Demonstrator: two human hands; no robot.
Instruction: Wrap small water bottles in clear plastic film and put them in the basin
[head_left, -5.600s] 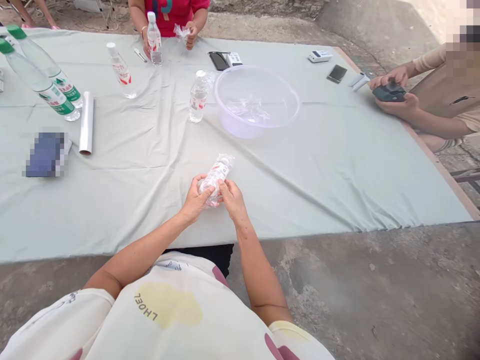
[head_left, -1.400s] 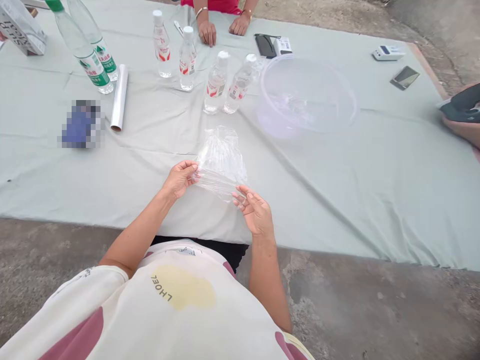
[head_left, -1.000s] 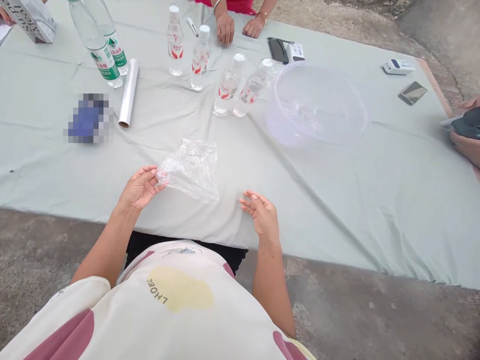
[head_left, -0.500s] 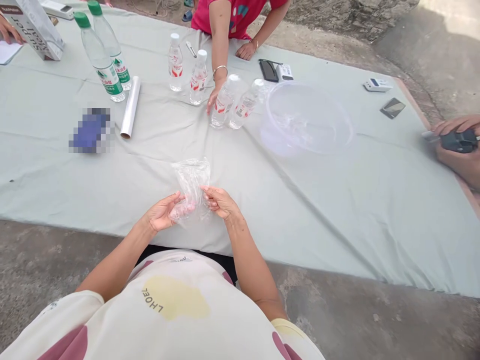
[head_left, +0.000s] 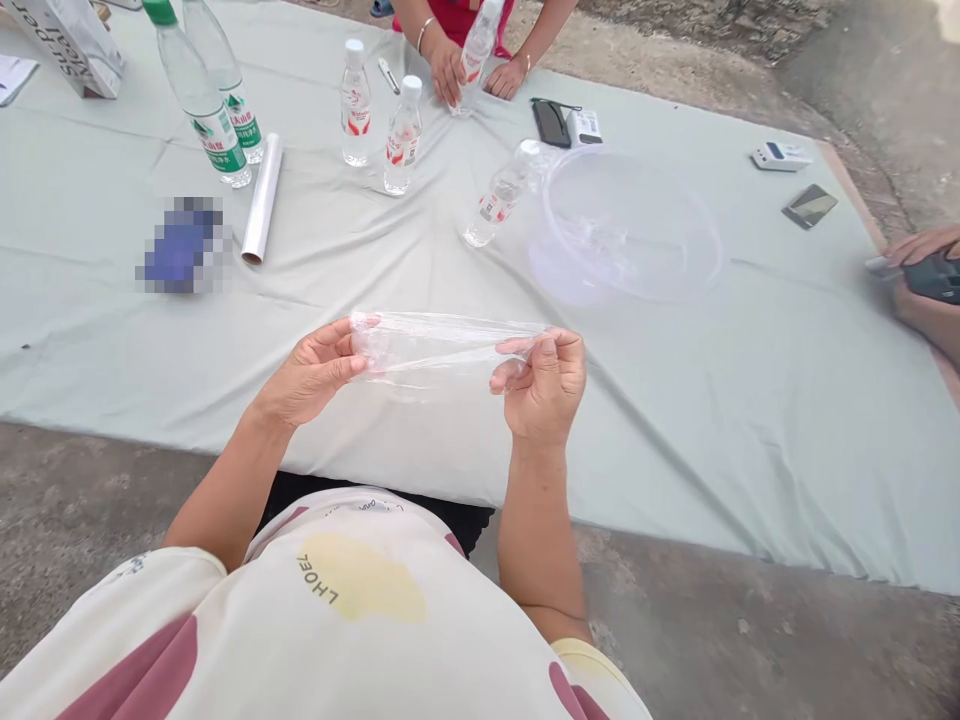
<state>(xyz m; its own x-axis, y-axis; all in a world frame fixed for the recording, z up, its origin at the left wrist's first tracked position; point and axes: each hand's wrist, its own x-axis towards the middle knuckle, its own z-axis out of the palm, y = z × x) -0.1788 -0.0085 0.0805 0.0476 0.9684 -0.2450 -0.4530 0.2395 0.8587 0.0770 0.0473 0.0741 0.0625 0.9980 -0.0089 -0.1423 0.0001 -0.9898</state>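
A thin piece of clear plastic film (head_left: 435,345) is stretched sideways between my two hands, over the near part of the table. My left hand (head_left: 311,370) pinches its left end, where the film is bunched over the fingertips. At the right end, my right hand (head_left: 544,380) grips the film with bent fingers and thumb. Whether the film is a bag or a loose sheet, I cannot tell. Beyond my hands, a roll of plastic wrap (head_left: 262,205) lies on the cloth.
A clear plastic basin (head_left: 630,290) stands ahead right, beside a tilted water bottle (head_left: 495,205). Two small bottles (head_left: 403,140) and two green-labelled bottles (head_left: 217,140) stand further left. Across the table, a person's hand (head_left: 448,72) holds another bottle (head_left: 476,60). Another person's hands (head_left: 930,290) hold a dark object at right.
My hands have moved apart, pulling the bunched film into a wide stretch; my right hand went right and up. The person opposite has drawn one bottle back towards themselves.
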